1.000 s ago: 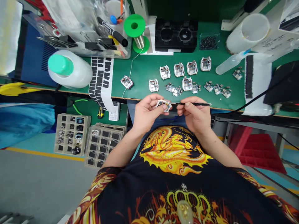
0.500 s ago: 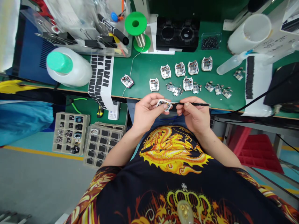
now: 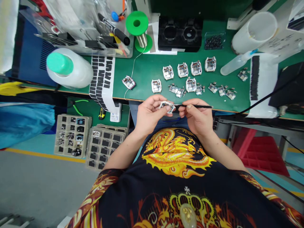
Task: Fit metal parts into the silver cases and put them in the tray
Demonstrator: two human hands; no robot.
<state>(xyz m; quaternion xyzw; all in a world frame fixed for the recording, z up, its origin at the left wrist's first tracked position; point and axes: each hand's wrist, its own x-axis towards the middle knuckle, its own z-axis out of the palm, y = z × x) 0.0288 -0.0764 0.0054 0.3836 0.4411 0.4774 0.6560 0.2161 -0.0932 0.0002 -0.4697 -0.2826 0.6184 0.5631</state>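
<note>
A green-topped workbench (image 3: 146, 68) stands over grey floor (image 3: 42, 182) with a yellow stripe (image 3: 47, 155) and turquoise band (image 3: 45, 144).

There's a bare patch of counter (image 3: 148, 68) left of upper centre, I see, though a thin wire (image 3: 134, 61) crosses it; white cases (image 3: 168, 72) and loose boards (image 3: 180, 92) leave narrow gaps rightward. The left hand (image 3: 148, 115) and right hand (image 3: 199, 115) crowd the front edge mid-frame.
</note>
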